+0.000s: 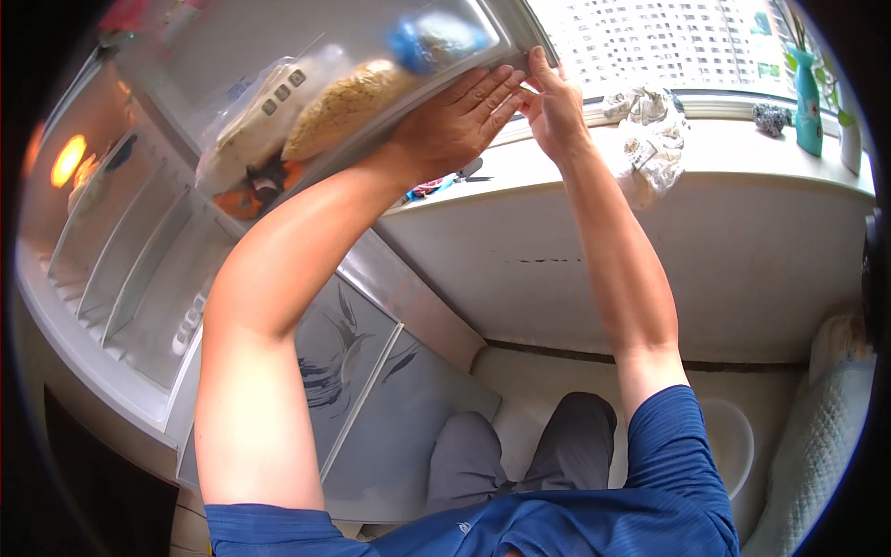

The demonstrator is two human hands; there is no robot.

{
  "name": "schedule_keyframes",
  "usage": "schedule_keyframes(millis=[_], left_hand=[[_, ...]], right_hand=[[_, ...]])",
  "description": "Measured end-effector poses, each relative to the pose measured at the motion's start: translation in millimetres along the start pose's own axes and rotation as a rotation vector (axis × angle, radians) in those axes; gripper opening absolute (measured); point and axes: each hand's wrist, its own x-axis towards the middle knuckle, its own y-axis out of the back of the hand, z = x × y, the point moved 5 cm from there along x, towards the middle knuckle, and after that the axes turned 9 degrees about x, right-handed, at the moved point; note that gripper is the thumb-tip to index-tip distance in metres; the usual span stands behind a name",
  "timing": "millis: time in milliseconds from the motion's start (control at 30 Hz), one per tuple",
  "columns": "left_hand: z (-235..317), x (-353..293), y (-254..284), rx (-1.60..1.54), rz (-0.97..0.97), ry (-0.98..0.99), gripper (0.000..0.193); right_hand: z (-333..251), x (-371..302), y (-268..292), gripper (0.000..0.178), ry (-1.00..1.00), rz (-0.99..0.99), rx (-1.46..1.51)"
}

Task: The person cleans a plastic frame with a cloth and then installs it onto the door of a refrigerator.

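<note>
An upper refrigerator door stands swung out in front of me. Its shelf carries a bag of yellowish food, a pale packet, an orange and black packet and a blurred blue and clear bag. My left hand lies against the shelf's front rim, fingers stretched out and nearly flat. At the door's outer corner, my right hand grips the edge with its thumb raised. Its fingers are partly hidden and meet the left fingertips.
Inside the lit refrigerator compartment are several shelves. A windowsill holds a crumpled plastic bag, a dark rough lump and a teal vase. A white basin and a quilted cover are at right.
</note>
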Motion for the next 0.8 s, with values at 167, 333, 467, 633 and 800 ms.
schedule_keyframes(millis=[167,333,467,633,800], left_hand=[[-2,-21,21,-0.099,-0.086,0.027,0.047],[-10,-73,37,-0.153,-0.173,0.042,0.048],[-16,-94,44,-0.27,-0.095,0.084,0.051],[-24,-151,55,-0.412,-0.157,0.167,0.063],[-34,-207,63,-0.515,-0.243,0.27,0.067]], right_hand=[[-12,-10,-4,0.102,-0.032,0.093,-0.122],[-11,-13,-9,0.059,-0.057,0.103,-0.094],[-19,-10,-7,0.04,-0.027,0.084,-0.139],[-20,-15,-13,0.044,-0.06,0.037,-0.134],[-27,-14,-14,0.042,-0.029,0.025,-0.135]])
